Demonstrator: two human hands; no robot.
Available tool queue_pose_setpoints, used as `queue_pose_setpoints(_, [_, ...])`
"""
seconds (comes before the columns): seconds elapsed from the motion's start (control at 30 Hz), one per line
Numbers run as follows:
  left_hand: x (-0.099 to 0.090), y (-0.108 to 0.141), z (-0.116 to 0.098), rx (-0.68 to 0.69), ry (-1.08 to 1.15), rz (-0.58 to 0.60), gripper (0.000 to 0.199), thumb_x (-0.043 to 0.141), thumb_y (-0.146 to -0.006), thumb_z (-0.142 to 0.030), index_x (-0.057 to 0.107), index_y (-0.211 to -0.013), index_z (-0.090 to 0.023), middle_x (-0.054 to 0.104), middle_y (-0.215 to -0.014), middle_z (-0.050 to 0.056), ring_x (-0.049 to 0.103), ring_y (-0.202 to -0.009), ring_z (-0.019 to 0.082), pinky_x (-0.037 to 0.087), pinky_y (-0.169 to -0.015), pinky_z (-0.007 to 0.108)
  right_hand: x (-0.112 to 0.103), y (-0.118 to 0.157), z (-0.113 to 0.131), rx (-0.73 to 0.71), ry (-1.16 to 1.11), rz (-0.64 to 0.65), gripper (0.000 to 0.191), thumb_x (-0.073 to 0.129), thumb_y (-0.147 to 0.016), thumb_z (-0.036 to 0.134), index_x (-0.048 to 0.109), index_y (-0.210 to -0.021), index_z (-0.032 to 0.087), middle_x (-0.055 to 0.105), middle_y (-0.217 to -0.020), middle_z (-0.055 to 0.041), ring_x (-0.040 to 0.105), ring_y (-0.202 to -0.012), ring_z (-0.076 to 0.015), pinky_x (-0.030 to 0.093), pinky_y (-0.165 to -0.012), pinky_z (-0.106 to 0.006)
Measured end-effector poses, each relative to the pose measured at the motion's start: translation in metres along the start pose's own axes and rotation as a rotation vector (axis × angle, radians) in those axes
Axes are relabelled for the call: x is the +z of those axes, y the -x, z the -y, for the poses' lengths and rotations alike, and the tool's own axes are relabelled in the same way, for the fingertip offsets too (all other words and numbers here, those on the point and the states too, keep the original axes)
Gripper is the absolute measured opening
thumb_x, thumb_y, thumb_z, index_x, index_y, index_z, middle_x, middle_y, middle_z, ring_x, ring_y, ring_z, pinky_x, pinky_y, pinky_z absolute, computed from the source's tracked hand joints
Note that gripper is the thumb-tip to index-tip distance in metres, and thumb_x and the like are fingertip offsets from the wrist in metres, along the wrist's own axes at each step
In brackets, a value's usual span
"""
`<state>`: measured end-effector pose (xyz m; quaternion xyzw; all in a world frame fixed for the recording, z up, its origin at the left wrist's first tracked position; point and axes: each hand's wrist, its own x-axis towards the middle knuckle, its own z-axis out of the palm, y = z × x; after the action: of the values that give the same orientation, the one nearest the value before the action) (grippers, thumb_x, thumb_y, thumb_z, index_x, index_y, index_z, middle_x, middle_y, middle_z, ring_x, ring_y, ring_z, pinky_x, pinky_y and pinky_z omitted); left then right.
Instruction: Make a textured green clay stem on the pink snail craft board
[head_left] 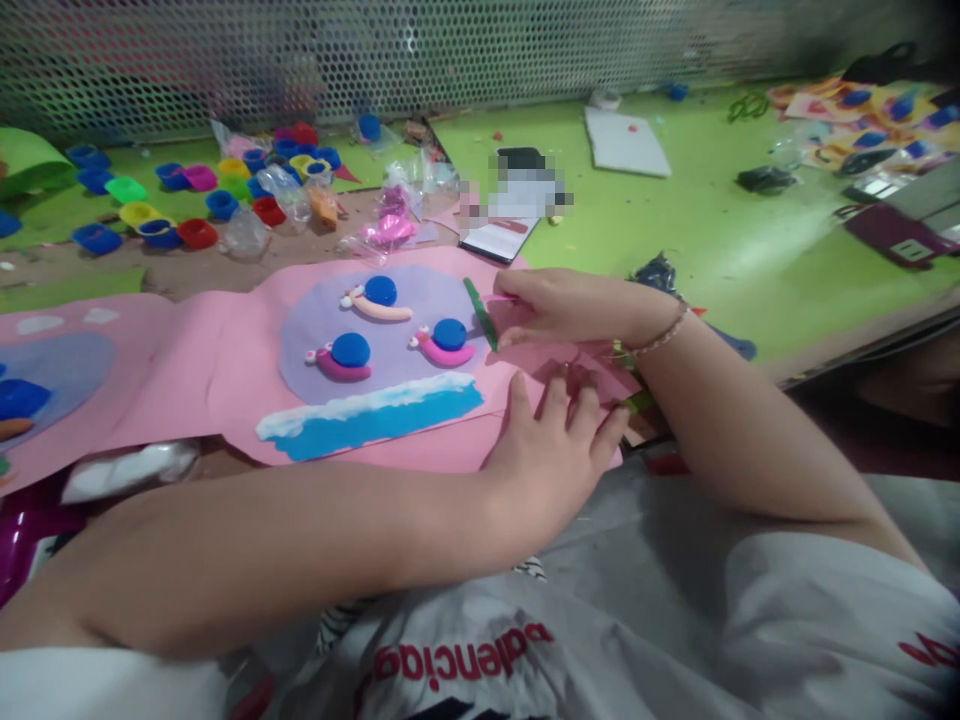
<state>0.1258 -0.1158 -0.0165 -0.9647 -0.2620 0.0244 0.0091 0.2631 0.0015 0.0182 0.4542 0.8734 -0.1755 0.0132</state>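
Bright, even light, a pale sheen of glare on the green tabletop point(750, 250); edges bend and smear, the far corners softly blurred.

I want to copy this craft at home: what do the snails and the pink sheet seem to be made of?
The snails look like modelling clay: soft, matte, rounded, raised coils. The pink sheet looks like thin matte craft paper or card, flat with cut edges. The right hand holds a green stick.

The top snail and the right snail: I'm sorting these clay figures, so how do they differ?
The top snail has a pale peach body; the right snail has a pink one. The top snail sits apart from the hands; the right snail lies beside the green stick in the right hand. Both carry round blue shells, face left and lie on the lilac circle.
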Motion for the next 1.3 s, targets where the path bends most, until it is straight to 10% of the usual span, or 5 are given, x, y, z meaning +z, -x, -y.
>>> queue_pose_setpoints(0.67, [0.001, -0.001, 0.0, -0.007, -0.001, -0.008, 0.067, 0.052, -0.088, -0.035, 0.027, -0.149, -0.02, 0.035, -0.151, 0.015, 0.036, -0.134, 0.039, 0.033, -0.106, 0.063, 0.005, -0.003, 0.008, 0.049, 0.107, -0.024, 0.05, 0.053, -0.081, 0.063, 0.052, -0.101, 0.017, 0.061, -0.089, -0.0106, 0.051, -0.069, -0.0193, 0.034, -0.059, -0.03])
queue_pose_setpoints(1.0, [0.0, 0.0, 0.001, 0.014, 0.018, 0.0, 0.068, 0.051, -0.088, -0.037, 0.027, -0.149, -0.017, 0.036, -0.15, 0.016, 0.035, -0.134, 0.041, 0.032, -0.104, 0.066, 0.003, 0.001, -0.002, -0.058, -0.039, -0.431, 0.053, 0.033, -0.092, 0.02, 0.031, -0.146, 0.018, 0.062, -0.101, -0.0101, 0.058, -0.085, -0.02, 0.048, -0.077, -0.038])
queue_pose_setpoints(1.3, [-0.002, 0.001, 0.001, -0.013, 0.015, -0.006, 0.067, 0.05, -0.089, -0.033, 0.026, -0.149, -0.018, 0.034, -0.152, 0.015, 0.037, -0.134, 0.036, 0.034, -0.107, 0.061, -0.002, -0.001, 0.01, -0.088, -0.875, -0.482, 0.022, 0.046, -0.088, 0.025, 0.061, -0.103, 0.02, 0.064, -0.114, -0.0069, 0.06, -0.095, -0.018, 0.05, -0.072, -0.029])
